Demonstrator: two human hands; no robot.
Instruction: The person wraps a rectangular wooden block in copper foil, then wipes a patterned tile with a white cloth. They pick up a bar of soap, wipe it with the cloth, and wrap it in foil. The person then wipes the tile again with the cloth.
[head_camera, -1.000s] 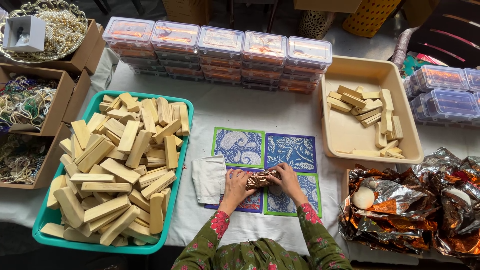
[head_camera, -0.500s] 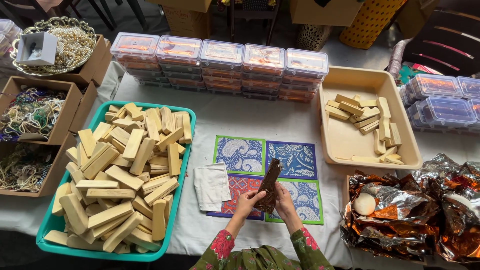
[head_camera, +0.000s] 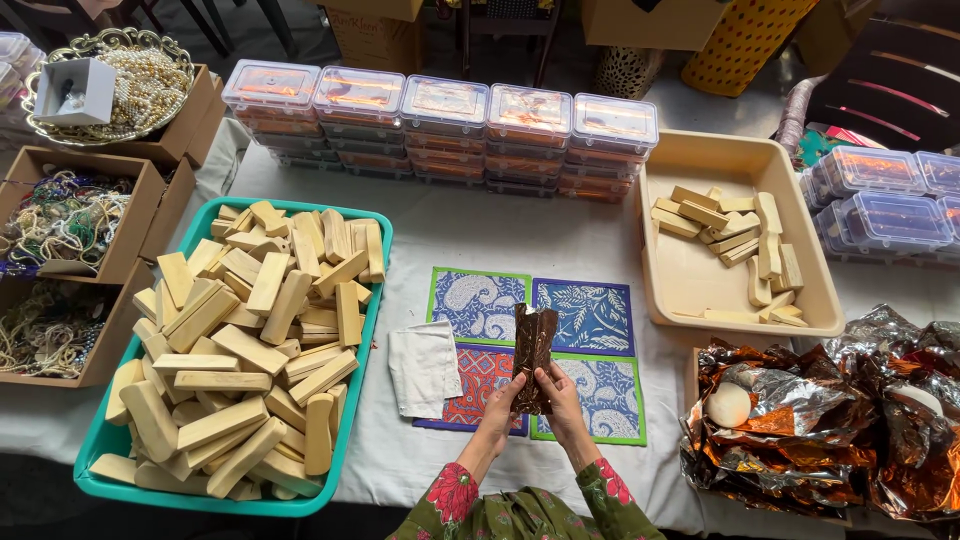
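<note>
My left hand and my right hand both grip the lower end of a long brown foil-wrapped bar, held upright over the patterned mats. A folded white cloth lies just left of my hands. To the left, a teal tray is heaped with several pale wooden-looking bars. A beige tray at the right holds a smaller scatter of the same bars.
Stacked clear lidded boxes line the far side, with more such boxes at the right. Crumpled brown-and-silver foil with a white round object fills the right front. Cardboard boxes of beads and a bead-filled dish stand at the left.
The wrapped bar lay crosswise between my hands over the mats; it has swung upright and my hands have shifted to its lower end. The view has moved closer.
</note>
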